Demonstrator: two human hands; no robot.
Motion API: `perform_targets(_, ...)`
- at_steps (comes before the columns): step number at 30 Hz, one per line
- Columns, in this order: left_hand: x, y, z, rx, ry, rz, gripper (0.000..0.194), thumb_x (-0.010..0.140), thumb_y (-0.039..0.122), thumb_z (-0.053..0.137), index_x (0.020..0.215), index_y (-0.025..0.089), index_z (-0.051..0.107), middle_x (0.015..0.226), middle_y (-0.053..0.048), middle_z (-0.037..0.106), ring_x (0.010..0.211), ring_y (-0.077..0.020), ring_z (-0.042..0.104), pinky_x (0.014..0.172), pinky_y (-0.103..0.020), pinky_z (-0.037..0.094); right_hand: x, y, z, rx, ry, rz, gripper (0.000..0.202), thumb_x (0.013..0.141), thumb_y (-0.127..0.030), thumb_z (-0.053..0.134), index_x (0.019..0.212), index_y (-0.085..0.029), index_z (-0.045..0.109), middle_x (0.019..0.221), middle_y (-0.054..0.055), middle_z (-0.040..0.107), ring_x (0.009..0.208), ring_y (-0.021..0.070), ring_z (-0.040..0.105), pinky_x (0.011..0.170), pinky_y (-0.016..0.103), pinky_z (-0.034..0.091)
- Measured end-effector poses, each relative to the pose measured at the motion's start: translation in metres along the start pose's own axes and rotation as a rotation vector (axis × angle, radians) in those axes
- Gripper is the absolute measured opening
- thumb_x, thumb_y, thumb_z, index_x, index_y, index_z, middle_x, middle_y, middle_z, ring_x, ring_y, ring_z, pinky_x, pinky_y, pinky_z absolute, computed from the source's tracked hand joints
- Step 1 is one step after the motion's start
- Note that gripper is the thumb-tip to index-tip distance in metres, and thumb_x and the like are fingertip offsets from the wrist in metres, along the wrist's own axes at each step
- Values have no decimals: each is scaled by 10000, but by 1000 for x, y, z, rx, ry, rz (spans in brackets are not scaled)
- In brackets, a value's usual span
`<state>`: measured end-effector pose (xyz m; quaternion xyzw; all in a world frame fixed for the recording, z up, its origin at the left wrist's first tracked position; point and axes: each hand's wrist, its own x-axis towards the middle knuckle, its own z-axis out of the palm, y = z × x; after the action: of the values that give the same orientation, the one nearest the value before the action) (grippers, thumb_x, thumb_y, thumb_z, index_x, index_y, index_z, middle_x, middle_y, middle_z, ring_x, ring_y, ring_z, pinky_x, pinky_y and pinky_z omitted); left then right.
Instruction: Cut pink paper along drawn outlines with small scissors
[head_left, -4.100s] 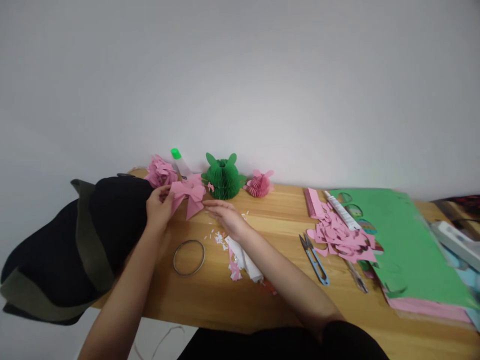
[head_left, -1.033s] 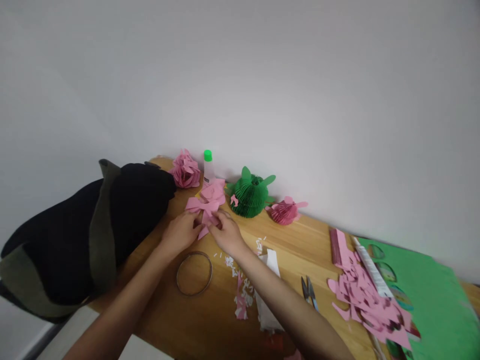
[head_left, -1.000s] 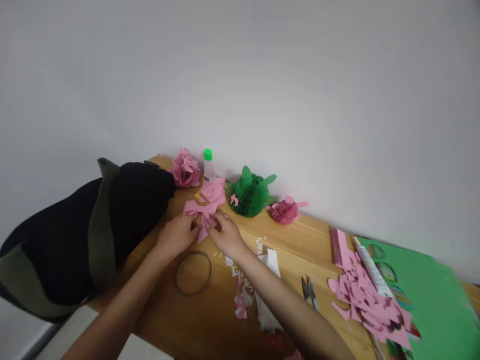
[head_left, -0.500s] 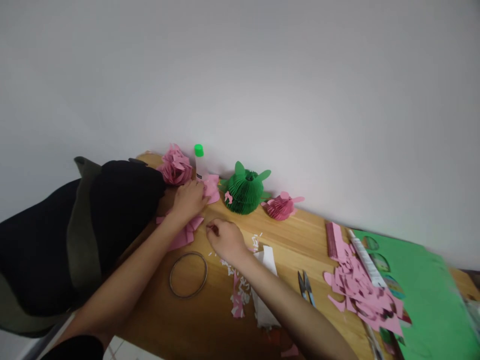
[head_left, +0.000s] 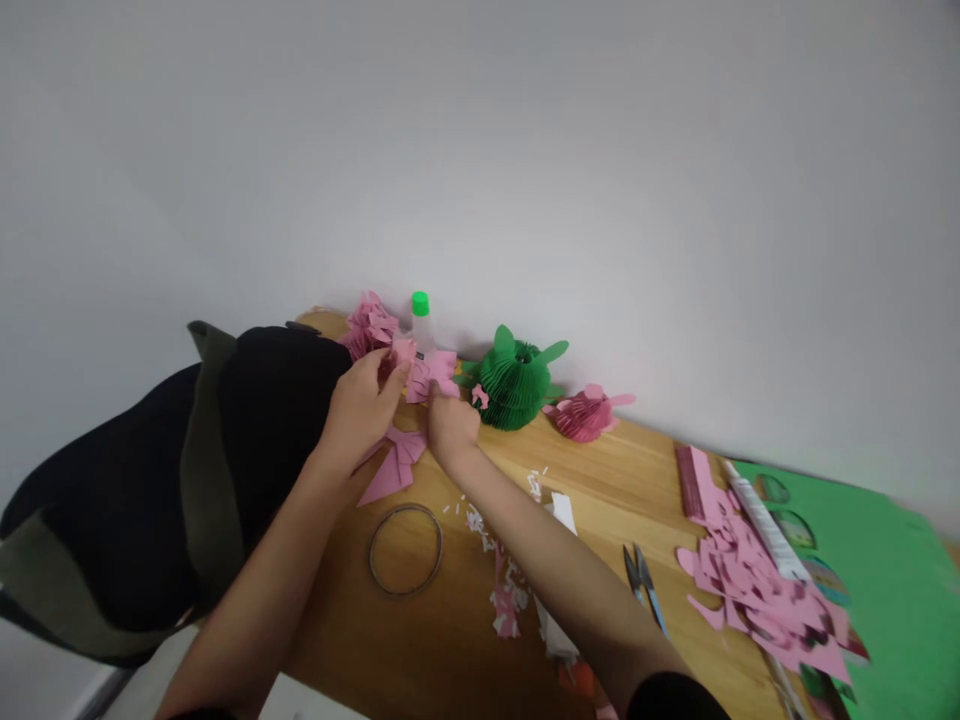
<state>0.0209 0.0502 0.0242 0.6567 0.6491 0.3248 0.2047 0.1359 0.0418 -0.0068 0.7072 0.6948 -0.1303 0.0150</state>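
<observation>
While the left hand [head_left: 388, 368] pinches a pale pink paper piece [head_left: 405, 351] at the tabletop's [head_left: 352, 640] far left and the right hand [head_left: 453, 425] curls, its hold unclear, a folded pink bow [head_left: 396, 465] lies nearer, its long tail pointing near-left.

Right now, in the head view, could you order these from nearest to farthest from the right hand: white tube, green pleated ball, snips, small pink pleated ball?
From the right hand:
1. Green pleated ball, just to its right.
2. Small pink pleated ball, right of the green one.
3. Snips, lower right.
4. White tube, far right.
</observation>
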Motion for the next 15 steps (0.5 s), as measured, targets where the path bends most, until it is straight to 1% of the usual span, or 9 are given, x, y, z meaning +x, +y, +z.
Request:
perform_targets(2, 2, -3, -1, -102, -3, -28, 500, 863, 453, 494, 1205, 114, 628, 1217, -165, 681, 1119, -304, 634, 986, -438, 470, 7, -1, 0, 0, 21, -18, 415, 981, -94, 354, 1343, -185, 534, 1003, 174, 751, 875, 213, 745, 680, 290, 560)
perform_targets(4, 4, -6, -1, -215, 4, -58, 522, 835, 495, 521, 1178, 122, 644, 1156, -148, 707, 1059, -291, 658, 947, -424, 493, 10, -1, 0, -7, 33, -42, 347, 982, -124, 384, 1232, -171, 620, 997, 175, 752, 897, 224, 742, 695, 298, 566)
perform_targets(6, 5, -8, -1, -327, 28, -85, 555, 799, 544, 553, 1144, 121, 659, 1101, -136, 722, 1008, -284, 673, 915, -418, 505, 10, -1, 0, -17, 39, -65, 304, 972, -131, 413, 1136, -152, 667, 993, 179, 752, 911, 235, 740, 699, 301, 570)
perform_targets(8, 6, -10, 0, -433, 50, -99, 566, 770, 580, 585, 1097, 127, 675, 1056, -124, 729, 974, -282, 678, 889, -416, 512, 11, 0, 1, -29, 44, -85, 294, 967, -126, 417, 1098, -134, 680, 971, 187, 752, 906, 242, 741, 696, 305, 573)
perform_targets(11, 7, -12, 2, -553, 52, -98, 536, 760, 606, 611, 1023, 148, 698, 941, -91, 738, 892, -261, 687, 836, -392, 525, 11, 1, 5, -48, 56, -123, 303, 974, -124, 394, 1094, -110, 672, 948, 200, 748, 912, 250, 738, 708, 316, 575)
perform_targets(13, 7, -12, 2, -590, 54, -99, 526, 754, 615, 624, 996, 154, 704, 893, -77, 735, 847, -245, 688, 810, -373, 531, 12, 1, 8, -62, 61, -151, 309, 972, -107, 379, 1092, -93, 663, 950, 212, 743, 924, 251, 734, 718, 318, 573)
perform_targets(15, 7, -12, 3, -600, 59, -111, 537, 735, 613, 645, 1003, 151, 701, 913, -81, 735, 837, -240, 691, 797, -364, 537, 12, 1, 10, -80, 60, -183, 317, 966, -81, 365, 1106, -75, 649, 952, 225, 737, 931, 251, 730, 720, 315, 568)
